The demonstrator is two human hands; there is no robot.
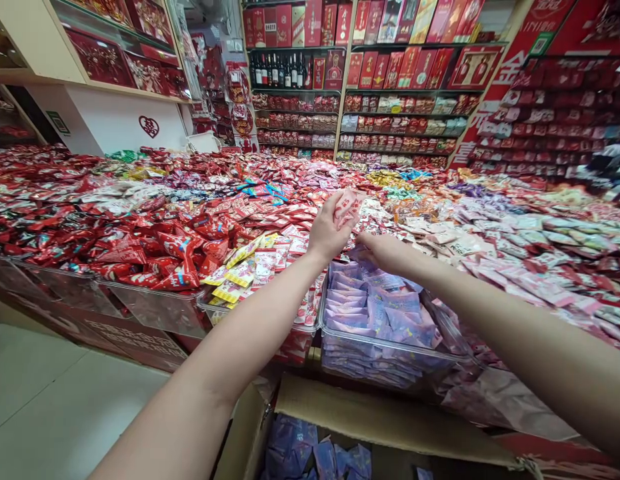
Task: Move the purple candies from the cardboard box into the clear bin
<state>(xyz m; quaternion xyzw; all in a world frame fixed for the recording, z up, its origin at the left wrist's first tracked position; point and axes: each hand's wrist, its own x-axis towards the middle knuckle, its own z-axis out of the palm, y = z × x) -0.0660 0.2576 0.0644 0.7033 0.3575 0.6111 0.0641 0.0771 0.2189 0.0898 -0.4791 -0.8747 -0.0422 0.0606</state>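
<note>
My left hand point(330, 232) is closed around a small pale pink packet with red print point(347, 208), raised over the heaped sweets; there may be more than one packet in the grip. Close beside it on the right, my right hand point(383, 251) reaches to the back of a clear plastic bin point(385, 347). Purple packets point(375, 303) stand in rows inside that bin. The right fingertips are at the rearmost packets and mostly hidden, so their grip does not show. Below, an open cardboard box point(380, 417) holds more purple packets point(293, 440).
Left of the purple bin is a bin of yellow and white packets point(250, 267), then red packets point(160, 250). Pink packets point(545, 287) spread to the right. Shelves with red boxes point(410, 67) and bottles point(280, 72) stand behind. Tiled floor point(65, 400) shows at lower left.
</note>
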